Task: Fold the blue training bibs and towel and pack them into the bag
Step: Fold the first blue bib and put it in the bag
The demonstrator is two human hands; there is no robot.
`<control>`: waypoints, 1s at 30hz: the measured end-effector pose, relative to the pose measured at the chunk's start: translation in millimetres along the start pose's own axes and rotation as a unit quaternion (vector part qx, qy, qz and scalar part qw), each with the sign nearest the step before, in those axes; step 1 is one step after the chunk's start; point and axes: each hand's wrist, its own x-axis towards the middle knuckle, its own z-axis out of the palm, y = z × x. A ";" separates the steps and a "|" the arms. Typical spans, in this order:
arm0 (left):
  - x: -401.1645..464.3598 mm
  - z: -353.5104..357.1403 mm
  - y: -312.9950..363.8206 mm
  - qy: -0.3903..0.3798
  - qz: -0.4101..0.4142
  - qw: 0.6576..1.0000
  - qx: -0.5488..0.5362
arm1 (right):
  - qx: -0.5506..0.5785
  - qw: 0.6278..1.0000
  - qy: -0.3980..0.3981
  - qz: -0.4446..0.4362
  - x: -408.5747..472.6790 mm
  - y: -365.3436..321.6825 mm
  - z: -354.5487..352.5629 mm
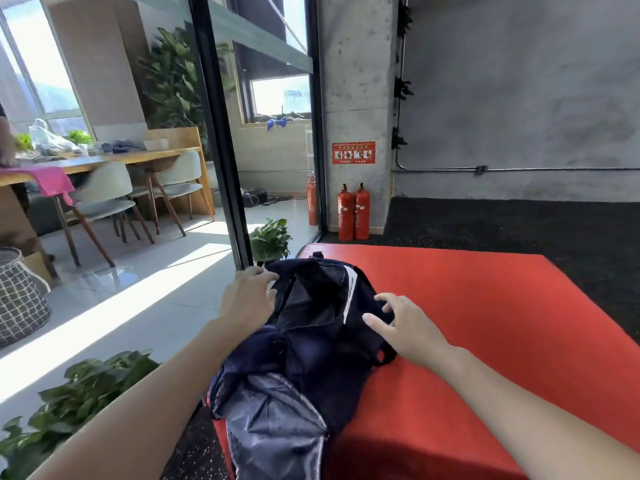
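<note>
Bag [311, 327]: dark, lay open on red mat [485, 323], between both hands.
Left hand [247, 299]: fingers spread, resting on bag's edge.
Right hand [408, 327]: fingers loosely spread, touching bag, gripping nothing.

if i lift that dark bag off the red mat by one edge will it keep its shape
Probably not: the dark bag lies slumped and creased on the red mat, so it likely flops. Its mouth sags open between the left hand and right hand, suggesting thin, light fabric.

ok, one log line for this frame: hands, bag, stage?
left hand: on bag's left edge | right hand: on bag's right side, fingers spread | bag: open on red mat | stage: opening bag
</note>
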 end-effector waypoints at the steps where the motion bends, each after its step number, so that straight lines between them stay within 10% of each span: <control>1: -5.3 1.6 17.7 0.001 0.018 1.000 -0.017 | -0.006 1.000 -0.005 0.006 -10.1 6.8 -6.7; 12: -111.3 78.5 273.1 -0.126 0.172 0.974 -0.079 | -0.026 0.992 -0.004 0.122 -167.2 128.4 -116.9; 24: -233.3 202.0 513.1 -0.290 0.369 0.861 -0.197 | -0.017 0.935 0.126 0.331 -342.0 320.1 -189.0; 30: -300.2 271.9 576.4 -0.395 0.382 0.809 -0.206 | 0.008 0.890 0.020 0.455 -401.8 410.4 -185.7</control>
